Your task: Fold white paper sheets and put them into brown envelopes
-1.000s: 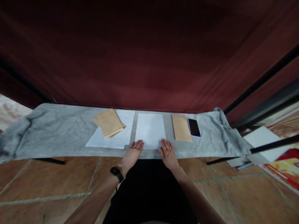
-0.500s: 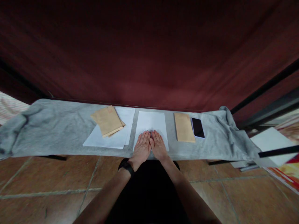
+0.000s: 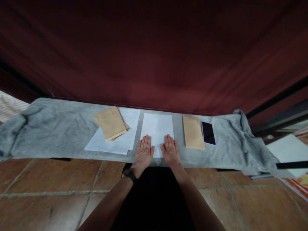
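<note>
A white sheet of paper lies flat on the grey cloth in front of me. My left hand rests palm down over its near left edge, fingers stretched out and holding nothing. Over the near right edge lies my right hand, also flat, with its thumb pointing inward. Bare paper shows between the two hands. To the left, several brown envelopes are piled askew on more white sheets. A brown envelope, perhaps a stack, lies to the right of my right hand.
A smartphone with a dark screen lies beside the right envelope. Grey cloth covers the narrow table and bunches up at both ends. Behind it hangs a dark red curtain. Brown floor tiles show below.
My hands, side by side at the middle of the paper before, have slid apart, left hand to the left edge and right hand to the right edge. The view has shifted slightly.
</note>
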Demonstrator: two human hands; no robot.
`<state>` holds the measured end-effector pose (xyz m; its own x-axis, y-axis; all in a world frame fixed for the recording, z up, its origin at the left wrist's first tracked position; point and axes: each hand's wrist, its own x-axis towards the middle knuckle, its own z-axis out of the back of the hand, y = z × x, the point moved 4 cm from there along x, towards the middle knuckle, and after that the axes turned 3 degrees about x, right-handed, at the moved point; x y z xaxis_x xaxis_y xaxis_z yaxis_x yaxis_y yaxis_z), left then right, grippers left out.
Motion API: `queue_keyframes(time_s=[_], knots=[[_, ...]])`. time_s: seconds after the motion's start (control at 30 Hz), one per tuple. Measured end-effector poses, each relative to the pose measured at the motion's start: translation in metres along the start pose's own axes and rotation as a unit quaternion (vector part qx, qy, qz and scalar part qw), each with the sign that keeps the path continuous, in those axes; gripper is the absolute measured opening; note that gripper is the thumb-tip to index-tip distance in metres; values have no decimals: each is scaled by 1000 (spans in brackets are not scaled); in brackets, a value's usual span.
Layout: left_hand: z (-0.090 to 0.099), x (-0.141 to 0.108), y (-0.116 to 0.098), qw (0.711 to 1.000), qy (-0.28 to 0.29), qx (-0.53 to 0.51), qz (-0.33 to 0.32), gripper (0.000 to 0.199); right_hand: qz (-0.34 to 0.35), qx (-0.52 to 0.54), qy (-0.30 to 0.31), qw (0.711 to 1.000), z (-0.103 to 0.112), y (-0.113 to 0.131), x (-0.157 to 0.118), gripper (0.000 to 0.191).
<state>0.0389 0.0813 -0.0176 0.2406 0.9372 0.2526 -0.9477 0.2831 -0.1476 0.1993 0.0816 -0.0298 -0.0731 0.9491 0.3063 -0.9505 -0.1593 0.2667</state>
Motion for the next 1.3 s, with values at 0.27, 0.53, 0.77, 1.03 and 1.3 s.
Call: queue_keyframes(time_s=[0.27,0.53,0.77,1.03,1.3], knots=[[-1,-10,6,990,-80,-10,114,65,-46,-19,-54,997,9,-17,-16,65],[6,-11,2,987,-82,-7,138,62,-117,-9,-85,989,17,-19,-28,63],[-4,23,-29,999,11,-32,-22,58,20,96,26,995,8,21,15,54],[-22,46,-19,997,64,-10,-48,59,29,57,61,996,-8,23,33,55],[-12,42,4,997,6,-12,74,60,-32,8,-36,999,-7,-1,22,63]])
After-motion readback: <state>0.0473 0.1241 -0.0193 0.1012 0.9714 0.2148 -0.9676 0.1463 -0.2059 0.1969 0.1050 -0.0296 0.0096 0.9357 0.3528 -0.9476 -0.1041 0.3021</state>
